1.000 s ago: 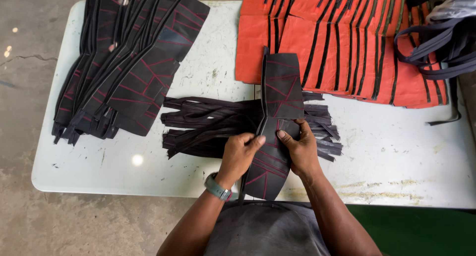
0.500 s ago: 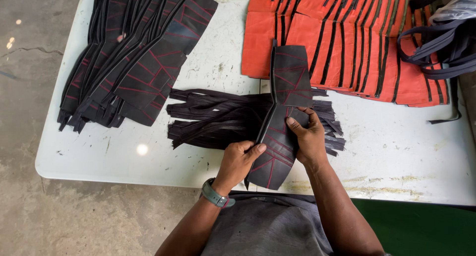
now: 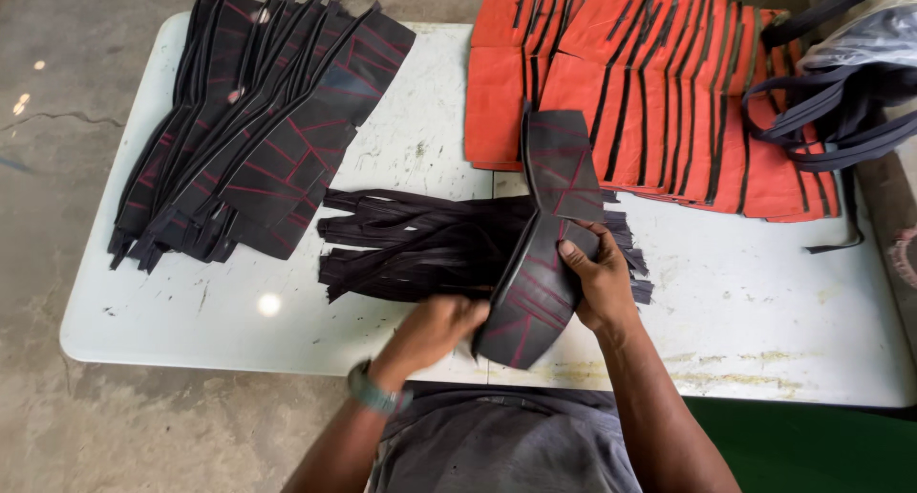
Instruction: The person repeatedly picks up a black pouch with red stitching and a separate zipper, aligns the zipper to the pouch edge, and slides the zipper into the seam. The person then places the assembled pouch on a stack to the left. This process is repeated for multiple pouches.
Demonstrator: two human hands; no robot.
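Both hands on one black stitched panel at the table's near edge.

Left hand (image 3: 435, 326) curled closed around the lower left edge of the black panel with red stitching (image 3: 540, 254); right hand (image 3: 597, 273) grips its right side, thumb on top. Under the panel, between the hands and beyond: pile of black strips (image 3: 411, 245) on the white table (image 3: 764, 302). Far left of the left hand: stack of black panels (image 3: 258, 139). Beyond the right hand: orange pieces (image 3: 659, 92); far right, black straps (image 3: 841, 120).

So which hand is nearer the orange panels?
Right. The right hand holds the black stitched piece just below the orange panels; the left hand sits lower, near the table edge.
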